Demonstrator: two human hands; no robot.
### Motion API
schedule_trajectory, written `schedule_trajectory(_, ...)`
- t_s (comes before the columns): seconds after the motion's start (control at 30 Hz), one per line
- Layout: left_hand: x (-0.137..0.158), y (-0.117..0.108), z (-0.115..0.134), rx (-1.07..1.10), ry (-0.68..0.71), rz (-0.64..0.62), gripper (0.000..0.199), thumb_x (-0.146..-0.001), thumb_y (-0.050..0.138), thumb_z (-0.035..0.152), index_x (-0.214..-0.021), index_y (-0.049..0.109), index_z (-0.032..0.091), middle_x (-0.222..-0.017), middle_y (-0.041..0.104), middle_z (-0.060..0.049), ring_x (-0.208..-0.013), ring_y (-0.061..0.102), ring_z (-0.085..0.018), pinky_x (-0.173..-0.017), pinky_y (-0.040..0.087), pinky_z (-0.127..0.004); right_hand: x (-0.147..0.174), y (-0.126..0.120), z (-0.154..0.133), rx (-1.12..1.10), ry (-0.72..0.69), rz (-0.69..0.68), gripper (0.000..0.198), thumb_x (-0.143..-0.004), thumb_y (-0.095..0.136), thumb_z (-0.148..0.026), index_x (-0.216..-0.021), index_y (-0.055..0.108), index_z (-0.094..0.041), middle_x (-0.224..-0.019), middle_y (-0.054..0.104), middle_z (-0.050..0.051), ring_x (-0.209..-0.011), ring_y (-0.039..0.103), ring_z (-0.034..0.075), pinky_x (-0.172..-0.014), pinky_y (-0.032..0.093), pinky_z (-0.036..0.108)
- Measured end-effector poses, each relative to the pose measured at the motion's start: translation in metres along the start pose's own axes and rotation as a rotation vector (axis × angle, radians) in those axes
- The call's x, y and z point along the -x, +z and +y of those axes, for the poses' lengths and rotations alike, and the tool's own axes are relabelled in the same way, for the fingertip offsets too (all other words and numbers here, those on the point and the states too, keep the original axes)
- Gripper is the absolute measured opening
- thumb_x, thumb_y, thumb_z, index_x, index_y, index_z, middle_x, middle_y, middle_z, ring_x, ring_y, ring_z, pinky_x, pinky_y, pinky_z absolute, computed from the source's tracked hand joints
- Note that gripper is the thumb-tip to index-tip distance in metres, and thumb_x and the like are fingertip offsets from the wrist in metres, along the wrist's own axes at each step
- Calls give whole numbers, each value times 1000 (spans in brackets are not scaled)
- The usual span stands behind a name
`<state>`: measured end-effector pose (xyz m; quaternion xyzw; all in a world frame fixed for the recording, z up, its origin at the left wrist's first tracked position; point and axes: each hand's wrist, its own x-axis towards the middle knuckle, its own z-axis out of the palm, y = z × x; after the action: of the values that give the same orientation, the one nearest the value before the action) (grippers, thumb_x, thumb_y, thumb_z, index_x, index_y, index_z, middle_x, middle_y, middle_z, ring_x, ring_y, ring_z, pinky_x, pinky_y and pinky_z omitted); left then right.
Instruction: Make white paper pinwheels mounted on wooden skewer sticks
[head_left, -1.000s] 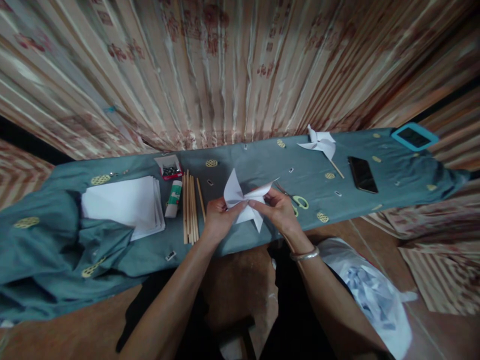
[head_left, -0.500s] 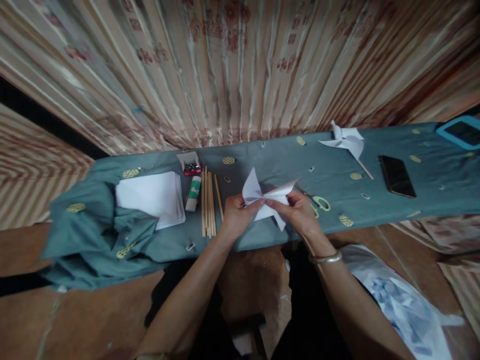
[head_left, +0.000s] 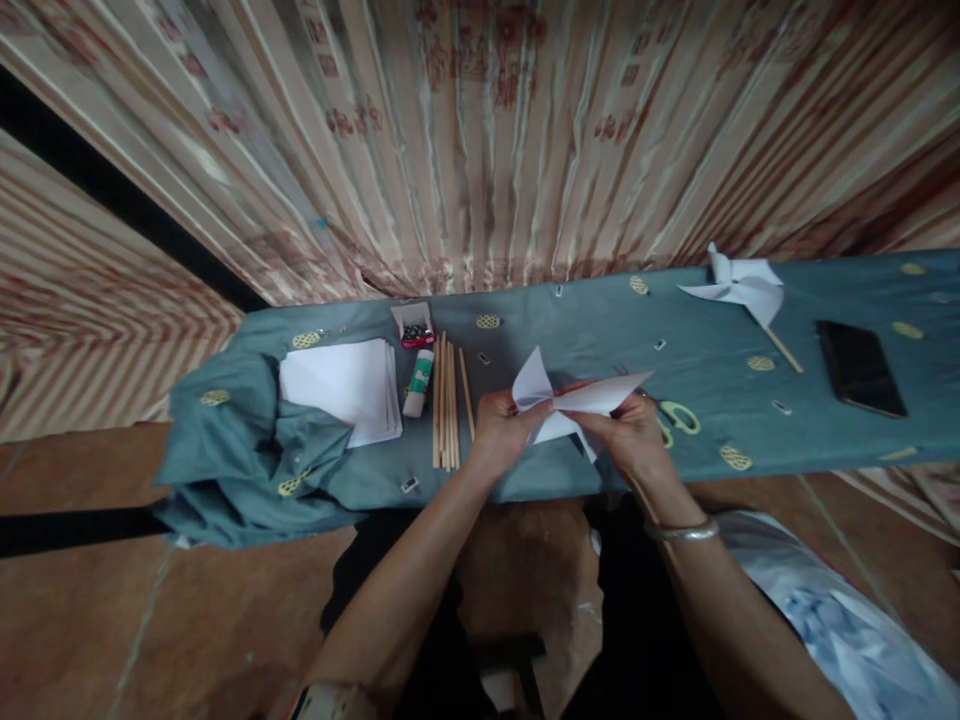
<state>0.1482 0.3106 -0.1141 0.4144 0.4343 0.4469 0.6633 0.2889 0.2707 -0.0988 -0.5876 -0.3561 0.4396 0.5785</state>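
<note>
A white paper pinwheel (head_left: 559, 422) with folded blades is held between my two hands above the near part of the table. My left hand (head_left: 501, 432) grips its left side, thumb pressed near the centre. On the opposite side my right hand (head_left: 634, 435) has its thumb and fingers closed on the paper. The blades spread up and down around the middle; fingers behind the paper are partly hidden. Just right of my right hand lie scissors (head_left: 681, 416) with yellow-green handles. To the left rest several wooden sticks (head_left: 447, 405).
A glue stick (head_left: 419, 383), an open box of small metal pieces (head_left: 414, 325) and a stack of white paper (head_left: 341, 385) lie leftward. At right are a finished pinwheel on a stick (head_left: 750, 285) and a black phone (head_left: 859, 367). A plastic bag (head_left: 840, 610) stands on the floor.
The view has shifted left, so the table things appear further right. My right hand has moved outward along the right blade, and the pinwheel stays in both hands.
</note>
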Motion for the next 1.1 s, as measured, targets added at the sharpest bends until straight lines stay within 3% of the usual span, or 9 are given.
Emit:
schedule_trajectory(0.23, 0, 2, 3, 40, 6, 36, 21, -52, 83, 29, -68, 78, 17, -69, 75, -3, -63, 65, -15, -61, 50, -24, -2, 0, -1, 34, -34, -15, 29, -48, 90, -31, -72, 76, -22, -73, 76, 0, -69, 69, 20, -71, 56, 34)
schedule_trajectory(0.53, 2, 3, 6, -68, 13, 60, 13, -60, 77, 22, -71, 78, 16, -72, 76, -3, -70, 68, -19, -67, 51, -26, -3, -1, -2, 62, -71, -55, 29, -50, 88, -38, -71, 75, -22, -75, 76, 3, -70, 68, 22, -71, 55, 35)
schedule_trajectory(1.1, 0, 1, 12, -130, 22, 41, 33, -49, 86, 42, -72, 79, 18, -78, 78, -6, -76, 70, -24, -72, 54, -31, -6, -3, -8, 46, -43, -117, 36, -48, 89, -42, -73, 73, -22, -76, 73, 3, -72, 65, 20, -71, 52, 32)
